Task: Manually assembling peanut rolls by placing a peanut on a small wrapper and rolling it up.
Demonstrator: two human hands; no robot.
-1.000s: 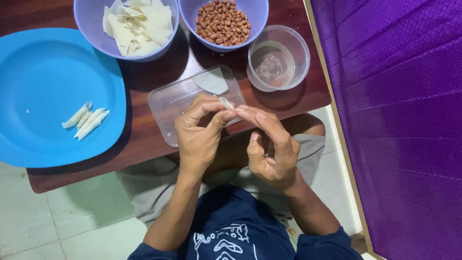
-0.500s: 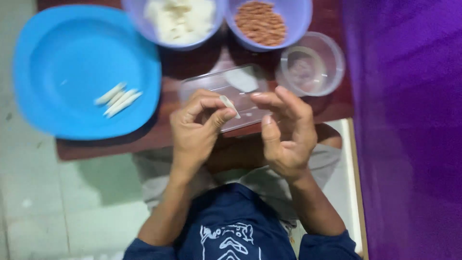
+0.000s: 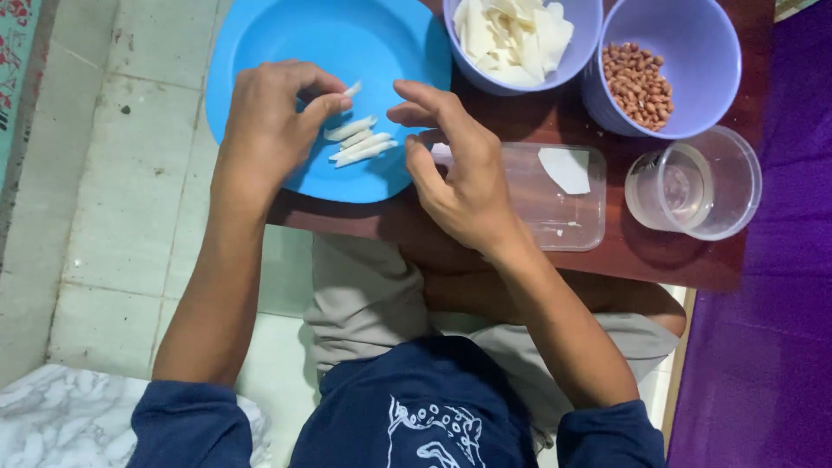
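Left hand (image 3: 269, 130) over blue plate (image 3: 260, 43), pinching white roll (image 3: 351, 88) at thumb tip, best set down parallel just at 12 o'clock of three rolls (image 3: 360, 143) without nudging them; right hand (image 3: 459, 173) loosely curled, empty, at 3 o'clock.

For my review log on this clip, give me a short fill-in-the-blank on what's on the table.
1. The left hand holds a small white roll over the ____ plate.
2. The right hand holds ____.
3. The peanuts sit in a ____ bowl.

Missing words: blue; nothing; purple
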